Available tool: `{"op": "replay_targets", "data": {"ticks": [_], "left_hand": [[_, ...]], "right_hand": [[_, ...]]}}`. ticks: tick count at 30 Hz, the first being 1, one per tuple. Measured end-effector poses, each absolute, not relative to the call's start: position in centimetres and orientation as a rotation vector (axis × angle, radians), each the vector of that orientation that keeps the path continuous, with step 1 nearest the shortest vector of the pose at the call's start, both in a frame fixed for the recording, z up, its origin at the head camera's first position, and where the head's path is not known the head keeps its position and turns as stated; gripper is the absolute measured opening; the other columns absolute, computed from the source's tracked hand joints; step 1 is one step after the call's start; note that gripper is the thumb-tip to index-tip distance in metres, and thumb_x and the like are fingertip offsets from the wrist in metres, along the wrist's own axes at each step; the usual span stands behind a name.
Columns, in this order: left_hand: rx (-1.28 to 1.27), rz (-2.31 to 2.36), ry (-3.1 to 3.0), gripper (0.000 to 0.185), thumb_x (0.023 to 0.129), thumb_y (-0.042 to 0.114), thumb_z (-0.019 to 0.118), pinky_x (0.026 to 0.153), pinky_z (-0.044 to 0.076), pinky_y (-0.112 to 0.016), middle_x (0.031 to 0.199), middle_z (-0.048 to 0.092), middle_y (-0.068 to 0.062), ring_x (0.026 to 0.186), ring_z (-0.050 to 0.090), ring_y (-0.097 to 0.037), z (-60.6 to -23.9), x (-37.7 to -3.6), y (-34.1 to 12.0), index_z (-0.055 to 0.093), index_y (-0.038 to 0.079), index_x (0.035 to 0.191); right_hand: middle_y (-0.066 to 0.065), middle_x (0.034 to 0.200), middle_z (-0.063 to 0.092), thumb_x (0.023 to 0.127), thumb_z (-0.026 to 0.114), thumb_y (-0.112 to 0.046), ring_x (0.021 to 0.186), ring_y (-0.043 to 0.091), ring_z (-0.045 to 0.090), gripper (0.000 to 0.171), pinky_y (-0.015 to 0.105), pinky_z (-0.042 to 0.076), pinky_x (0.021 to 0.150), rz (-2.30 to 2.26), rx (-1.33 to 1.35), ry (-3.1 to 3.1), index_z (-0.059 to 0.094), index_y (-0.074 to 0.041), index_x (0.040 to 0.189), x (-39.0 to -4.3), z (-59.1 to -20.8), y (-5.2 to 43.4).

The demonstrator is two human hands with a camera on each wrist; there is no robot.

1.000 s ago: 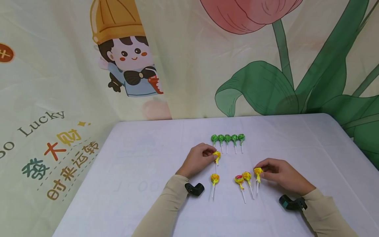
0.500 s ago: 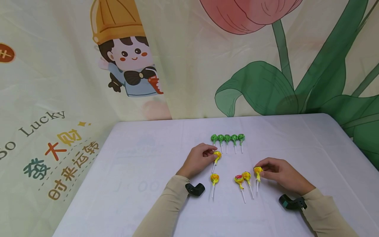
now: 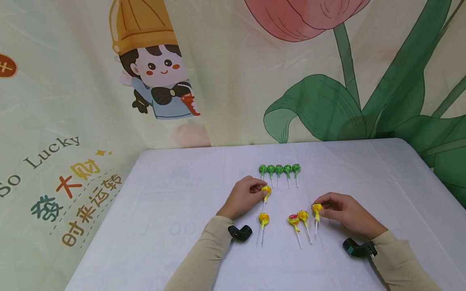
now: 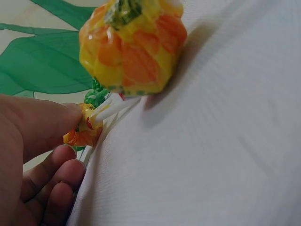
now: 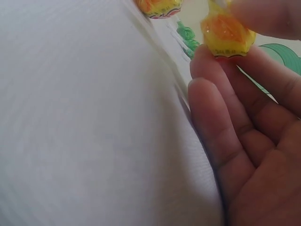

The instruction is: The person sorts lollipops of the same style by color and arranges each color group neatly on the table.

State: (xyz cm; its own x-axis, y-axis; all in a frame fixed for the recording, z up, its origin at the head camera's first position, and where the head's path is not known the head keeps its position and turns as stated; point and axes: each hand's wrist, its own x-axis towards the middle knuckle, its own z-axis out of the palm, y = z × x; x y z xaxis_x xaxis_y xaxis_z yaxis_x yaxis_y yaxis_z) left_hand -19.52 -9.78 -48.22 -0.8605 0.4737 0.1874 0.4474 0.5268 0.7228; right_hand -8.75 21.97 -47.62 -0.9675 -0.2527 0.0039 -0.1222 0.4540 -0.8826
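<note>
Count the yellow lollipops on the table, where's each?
5. One pinched by the left hand at; one just nearer the person; two side by side in the middle; one pinched by the right hand at. None seem hidden.

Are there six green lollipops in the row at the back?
No, the head view shows five green lollipops side by side.

A large yellow-and-orange wrapped lollipop [image 4: 133, 47] lies close up on the white tablecloth [image 4: 216, 155], its white stick running down to a second, smaller yellow-wrapped lollipop [image 4: 83, 128] pinched by the left hand [image 4: 33, 155] at lower left
</note>
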Motion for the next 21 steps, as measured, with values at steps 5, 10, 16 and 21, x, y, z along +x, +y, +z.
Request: {"op": "replay_targets", "data": {"ticks": [5, 10, 16, 21], "left_hand": [[0.818, 1.266, 2.709, 0.024, 0.091, 0.020, 0.075, 0.073, 0.049, -0.026, 0.091, 0.059, 0.006, 0.082, 0.056, -0.010, -48.0, -19.4, -9.8, 0.074, 0.014, 0.114], [0.833, 1.279, 2.695, 0.026, 0.092, 0.020, 0.074, 0.075, 0.050, -0.026, 0.092, 0.060, 0.005, 0.084, 0.057, -0.011, -47.3, -19.4, -9.8, 0.073, 0.013, 0.117], [0.805, 1.313, 2.671, 0.027, 0.094, 0.023, 0.072, 0.078, 0.051, -0.027, 0.095, 0.061, 0.006, 0.086, 0.058, -0.011, -47.2, -19.4, -9.9, 0.072, 0.013, 0.118], [0.751, 1.328, 2.655, 0.026, 0.095, 0.024, 0.069, 0.081, 0.051, -0.029, 0.098, 0.063, 0.006, 0.089, 0.059, -0.012, -47.1, -19.1, -10.3, 0.072, 0.013, 0.118]], "right_hand": [[0.006, 0.117, 0.066, 0.096, 0.070, -0.021, 0.102, 0.026, 0.062, 0.027, 0.026, 0.053, 0.084, -1.589, -0.299, 2.540, 0.067, -0.008, 0.119, -8.8, -47.3, 22.0], [0.010, 0.118, 0.066, 0.097, 0.068, -0.022, 0.095, 0.028, 0.063, 0.030, 0.030, 0.055, 0.081, -1.637, -0.266, 2.498, 0.065, -0.005, 0.122, -9.4, -46.9, 22.1], [0.010, 0.112, 0.068, 0.096, 0.069, -0.023, 0.094, 0.029, 0.063, 0.033, 0.033, 0.055, 0.079, -1.620, -0.253, 2.497, 0.065, -0.004, 0.122, -10.4, -46.3, 21.9], [0.008, 0.111, 0.068, 0.095, 0.069, -0.022, 0.096, 0.029, 0.061, 0.032, 0.035, 0.054, 0.081, -1.582, -0.247, 2.517, 0.066, -0.006, 0.123, -11.4, -45.5, 21.8]]}}
